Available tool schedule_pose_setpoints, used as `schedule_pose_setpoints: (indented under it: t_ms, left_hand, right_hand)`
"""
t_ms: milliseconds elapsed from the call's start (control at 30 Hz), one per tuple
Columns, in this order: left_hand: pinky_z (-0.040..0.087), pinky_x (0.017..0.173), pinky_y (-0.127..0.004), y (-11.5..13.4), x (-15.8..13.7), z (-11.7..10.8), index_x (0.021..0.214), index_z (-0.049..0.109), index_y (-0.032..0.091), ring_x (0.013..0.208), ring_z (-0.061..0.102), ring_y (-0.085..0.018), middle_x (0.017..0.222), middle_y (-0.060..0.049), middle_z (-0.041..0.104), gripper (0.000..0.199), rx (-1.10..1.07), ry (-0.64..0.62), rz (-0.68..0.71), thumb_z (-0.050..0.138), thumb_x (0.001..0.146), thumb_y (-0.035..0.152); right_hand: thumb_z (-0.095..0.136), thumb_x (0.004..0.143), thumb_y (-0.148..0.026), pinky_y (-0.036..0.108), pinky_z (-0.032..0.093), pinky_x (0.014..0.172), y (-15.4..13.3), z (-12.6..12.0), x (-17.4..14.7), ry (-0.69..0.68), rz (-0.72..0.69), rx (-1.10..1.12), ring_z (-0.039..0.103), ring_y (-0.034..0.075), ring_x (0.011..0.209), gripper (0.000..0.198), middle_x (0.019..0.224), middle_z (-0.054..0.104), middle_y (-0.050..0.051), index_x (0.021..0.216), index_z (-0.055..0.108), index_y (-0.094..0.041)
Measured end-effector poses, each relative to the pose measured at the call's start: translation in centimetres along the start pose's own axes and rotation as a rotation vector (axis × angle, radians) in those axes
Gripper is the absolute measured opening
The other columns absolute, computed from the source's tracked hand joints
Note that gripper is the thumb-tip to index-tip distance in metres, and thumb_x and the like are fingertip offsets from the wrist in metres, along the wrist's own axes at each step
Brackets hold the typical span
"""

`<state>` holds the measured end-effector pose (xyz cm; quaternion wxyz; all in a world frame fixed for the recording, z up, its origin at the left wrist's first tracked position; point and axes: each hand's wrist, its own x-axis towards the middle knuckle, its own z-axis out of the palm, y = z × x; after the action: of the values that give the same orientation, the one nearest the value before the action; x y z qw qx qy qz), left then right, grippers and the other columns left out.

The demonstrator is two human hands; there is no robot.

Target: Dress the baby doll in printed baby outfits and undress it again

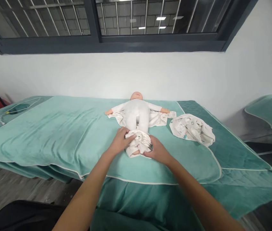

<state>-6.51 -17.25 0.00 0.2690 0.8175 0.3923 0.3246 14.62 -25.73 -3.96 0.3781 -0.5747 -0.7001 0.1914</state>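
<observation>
A baby doll [137, 109] in white lies on its back, arms spread, legs toward me. White baby pants [139, 136] with a small print are bunched around its lower legs. My left hand [120, 140] grips the left side of the pants, its thumb on top of the bunched cloth. On the opposite side, my right hand [159, 150] has its fingers closed on the pants' edge. Part of a foot shows at the lower opening. Beneath the doll's back and arms, a printed white garment [158, 118] is spread out.
A crumpled printed white cloth [192, 128] lies right of the doll. Everything rests on a bed with a green cover [61, 128]. A white cable [18, 110] lies at the far left. Behind the bed are a white wall and a barred window [160, 43].
</observation>
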Motion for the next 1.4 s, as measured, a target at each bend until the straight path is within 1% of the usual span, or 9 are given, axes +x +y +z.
schedule_pose_setpoints:
  t_ms: [100, 233, 400, 567, 700, 833, 1067, 1200, 1400]
  left_hand:
    - [0.043, 0.088, -0.036, 0.4, -2.4, 0.0, 0.095, 0.055, 0.02, 0.1, 0.05, -0.023, 0.1, -0.005, 0.057, 0.036, 0.012, -0.118, 0.03, 0.062, 0.082, 0.054]
    - [0.045, 0.087, -0.039, 0.5, -4.8, 1.5, 0.104, 0.05, 0.019, 0.105, 0.053, -0.027, 0.109, -0.009, 0.056, 0.057, 0.127, -0.061, 0.055, 0.077, 0.067, 0.053]
    - [0.043, 0.088, -0.043, 0.5, -4.8, 2.7, 0.103, 0.048, 0.02, 0.103, 0.058, -0.029, 0.103, -0.009, 0.061, 0.044, 0.32, -0.004, 0.041, 0.069, 0.077, 0.048]
    - [0.036, 0.099, -0.045, 1.3, -5.0, 1.1, 0.102, 0.051, 0.023, 0.102, 0.064, -0.027, 0.105, -0.006, 0.068, 0.031, 0.403, -0.006, 0.015, 0.064, 0.082, 0.042]
    - [0.042, 0.086, -0.038, 2.4, -5.6, -0.1, 0.106, 0.054, 0.024, 0.097, 0.068, -0.029, 0.103, -0.006, 0.072, 0.031, 0.346, -0.082, -0.141, 0.06, 0.084, 0.044]
    - [0.041, 0.064, -0.032, 3.7, -5.5, -0.8, 0.107, 0.058, 0.022, 0.088, 0.069, -0.033, 0.098, -0.009, 0.074, 0.042, 0.265, -0.16, -0.364, 0.066, 0.074, 0.048]
    - [0.046, 0.067, -0.027, 4.4, -5.5, -2.1, 0.101, 0.07, 0.025, 0.091, 0.069, -0.026, 0.099, 0.0, 0.075, 0.034, -0.151, -0.289, -0.357, 0.069, 0.068, 0.032]
    - [0.047, 0.068, -0.029, 3.8, -5.8, -2.0, 0.095, 0.068, 0.02, 0.087, 0.067, -0.025, 0.094, -0.003, 0.075, 0.03, -0.204, -0.267, -0.375, 0.068, 0.069, 0.034]
    - [0.037, 0.059, -0.028, 2.7, -5.9, -1.5, 0.078, 0.056, 0.022, 0.074, 0.064, -0.023, 0.08, -0.004, 0.071, 0.012, 0.181, -0.165, -0.312, 0.058, 0.076, 0.033]
  right_hand:
    - [0.071, 0.073, -0.038, 0.034, 0.043, 0.085, 0.1, 0.0, 0.0, -0.023, -0.023, -0.018, 0.056, 0.023, 0.096, 0.044, 0.102, 0.061, 0.006, 0.108, 0.054, -0.018]
    - [0.069, 0.074, -0.035, 0.032, 0.042, 0.085, 0.1, 0.1, 0.0, -0.024, -0.038, -0.009, 0.056, 0.022, 0.095, 0.035, 0.097, 0.062, 0.004, 0.102, 0.055, -0.019]
    - [0.068, 0.074, -0.035, 0.029, 0.04, 0.076, -0.2, -0.3, 0.0, -0.031, 0.051, -0.004, 0.057, 0.02, 0.087, 0.03, 0.093, 0.063, 0.001, 0.097, 0.056, -0.021]
    - [0.068, 0.073, -0.04, 0.026, 0.036, 0.066, -1.6, -1.3, -0.3, -0.106, 0.162, -0.095, 0.057, 0.019, 0.075, 0.027, 0.084, 0.065, -0.001, 0.087, 0.054, -0.022]
    - [0.067, 0.075, -0.043, 0.027, 0.035, 0.064, -3.5, -2.1, -0.8, -0.143, 0.216, -0.182, 0.059, 0.02, 0.073, 0.025, 0.083, 0.069, 0.001, 0.087, 0.059, -0.022]
    - [0.067, 0.076, -0.04, 0.029, 0.041, 0.07, -5.5, -3.5, -0.7, -0.262, 0.255, -0.01, 0.063, 0.024, 0.085, 0.027, 0.098, 0.072, 0.002, 0.099, 0.068, -0.026]
    - [0.067, 0.075, -0.04, 0.025, 0.034, 0.056, -7.1, -6.0, -0.4, -0.574, 0.467, 0.391, 0.051, 0.015, 0.063, 0.024, 0.073, 0.066, 0.001, 0.078, 0.07, -0.017]
    - [0.068, 0.076, -0.05, 0.023, 0.035, 0.058, -6.8, -6.1, -0.5, -0.606, 0.456, 0.534, 0.05, 0.013, 0.064, 0.037, 0.076, 0.065, 0.002, 0.086, 0.07, -0.014]
    - [0.065, 0.081, -0.054, 0.025, 0.041, 0.068, -6.5, -5.7, -1.0, -0.675, 0.271, 0.435, 0.055, 0.017, 0.08, 0.041, 0.09, 0.066, 0.003, 0.097, 0.068, -0.016]
